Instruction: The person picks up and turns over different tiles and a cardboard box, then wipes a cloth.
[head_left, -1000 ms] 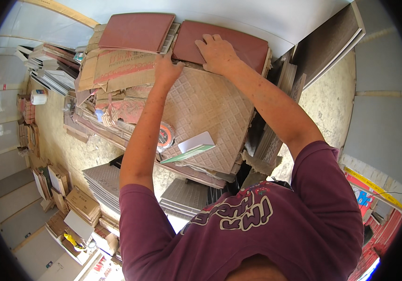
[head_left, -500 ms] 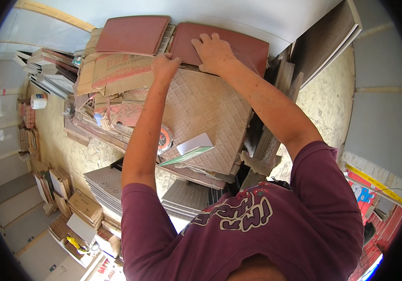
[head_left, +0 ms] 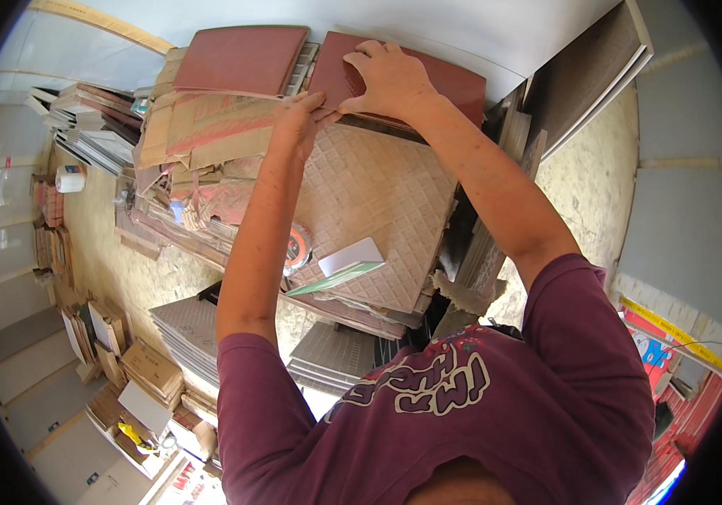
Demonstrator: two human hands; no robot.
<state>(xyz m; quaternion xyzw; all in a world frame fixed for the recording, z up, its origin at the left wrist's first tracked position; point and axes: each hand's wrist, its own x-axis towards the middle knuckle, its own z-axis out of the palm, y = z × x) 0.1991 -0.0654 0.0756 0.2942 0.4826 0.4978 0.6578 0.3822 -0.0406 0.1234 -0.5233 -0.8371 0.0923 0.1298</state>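
Storeroom floor crowded with tile stacks. Right hand lies flat, fingers spread, on a red tile leaning at the far wall. Left hand pinches the top edge of the beige ribbed tile directly below; left is nearer.

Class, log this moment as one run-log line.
left hand: gripping far edge of beige ribbed square tile | right hand: flat on dark red square tile | beside: torn cardboard cartons
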